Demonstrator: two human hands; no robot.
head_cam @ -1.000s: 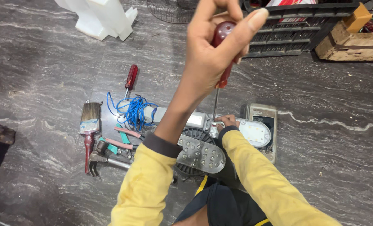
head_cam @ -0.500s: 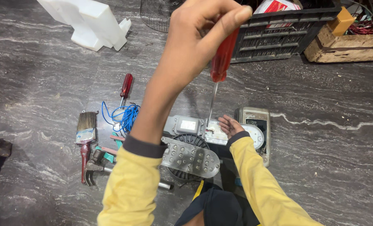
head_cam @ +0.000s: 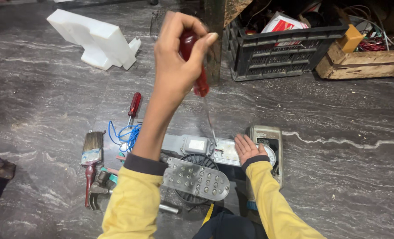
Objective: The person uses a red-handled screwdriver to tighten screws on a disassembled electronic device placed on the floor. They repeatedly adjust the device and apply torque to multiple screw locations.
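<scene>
My left hand [head_cam: 177, 57] is raised high and shut on a red-handled screwdriver [head_cam: 201, 84]. Its thin shaft slants down, and the tip reaches the grey fixture housing [head_cam: 190, 144] on the floor. My right hand [head_cam: 246, 148] lies flat, palm down, on the housing's right end, beside a grey meter [head_cam: 270, 135]. A perforated metal plate with several small round LEDs [head_cam: 197, 180] lies in front of the housing, over a black round finned part.
A second red screwdriver [head_cam: 134, 105], a coil of blue wire [head_cam: 124, 135], a paintbrush [head_cam: 92, 152] and pliers [head_cam: 97, 190] lie to the left. A white foam block [head_cam: 99, 42] sits at the back left. Behind are a black crate [head_cam: 285, 53] and a wooden box [head_cam: 365, 62].
My left hand has shifted left and slightly down with the screwdriver, and the shaft tip now meets the housing. My right hand stays on the housing. The view has tilted up a little.
</scene>
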